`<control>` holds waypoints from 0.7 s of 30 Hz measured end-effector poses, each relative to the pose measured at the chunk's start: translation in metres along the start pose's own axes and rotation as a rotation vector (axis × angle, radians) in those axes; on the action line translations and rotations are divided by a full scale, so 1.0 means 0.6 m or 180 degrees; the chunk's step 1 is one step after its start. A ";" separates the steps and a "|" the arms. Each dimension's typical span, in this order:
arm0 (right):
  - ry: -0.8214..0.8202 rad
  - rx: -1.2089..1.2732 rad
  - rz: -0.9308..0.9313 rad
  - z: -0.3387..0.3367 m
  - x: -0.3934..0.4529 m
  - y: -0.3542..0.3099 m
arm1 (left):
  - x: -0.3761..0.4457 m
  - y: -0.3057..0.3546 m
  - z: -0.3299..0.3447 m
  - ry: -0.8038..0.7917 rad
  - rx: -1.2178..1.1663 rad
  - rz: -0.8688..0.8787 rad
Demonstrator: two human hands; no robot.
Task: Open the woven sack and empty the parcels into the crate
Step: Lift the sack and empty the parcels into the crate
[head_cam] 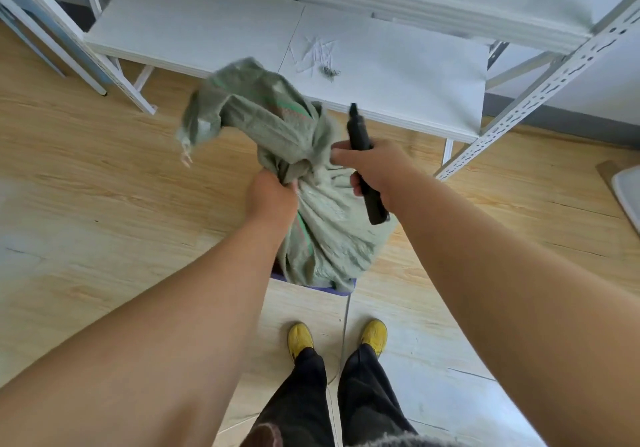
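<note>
Under the green woven sack (311, 225) — crate (341, 290) mostly hidden; left hand (272, 197) bunching sack, right hand (372, 166) clenching black tool (363, 155).

Pale wood-look floor (104, 204), white shelf board (194, 27) bearing scattered white strips (317, 52), small dark tangle (329, 72)

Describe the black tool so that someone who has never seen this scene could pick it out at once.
Start at the white shelf board low on the metal rack, then drop to the grey-green woven sack bunched in front of it. The right hand beside the sack grips the black tool, a slim stick poking out above and below the fist. It is the only dark, rigid thing there; the sack is pale, soft cloth.
</note>
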State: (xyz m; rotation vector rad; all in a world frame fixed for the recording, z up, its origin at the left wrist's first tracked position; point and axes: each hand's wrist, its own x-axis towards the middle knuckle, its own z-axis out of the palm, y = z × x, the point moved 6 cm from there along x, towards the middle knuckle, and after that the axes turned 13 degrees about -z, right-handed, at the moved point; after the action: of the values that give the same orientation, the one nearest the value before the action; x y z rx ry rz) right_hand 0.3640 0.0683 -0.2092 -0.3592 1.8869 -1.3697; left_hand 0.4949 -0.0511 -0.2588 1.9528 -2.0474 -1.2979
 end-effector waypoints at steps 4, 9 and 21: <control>0.0444 0.0179 0.0298 -0.047 -0.009 0.036 | 0.012 0.005 -0.052 0.0505 -0.0135 -0.0173; 0.0526 0.0114 0.0417 -0.054 -0.013 0.062 | 0.002 0.057 -0.099 0.1009 -0.0134 0.0026; 0.0732 0.0279 0.0164 -0.058 0.006 0.037 | 0.005 0.118 -0.150 0.1617 0.0416 0.0428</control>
State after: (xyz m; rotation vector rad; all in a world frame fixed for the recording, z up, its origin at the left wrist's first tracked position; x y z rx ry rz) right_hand 0.3411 0.0984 -0.2259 -0.1119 1.9971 -1.5060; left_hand 0.4859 -0.1107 -0.1614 1.8971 -1.9895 -0.5720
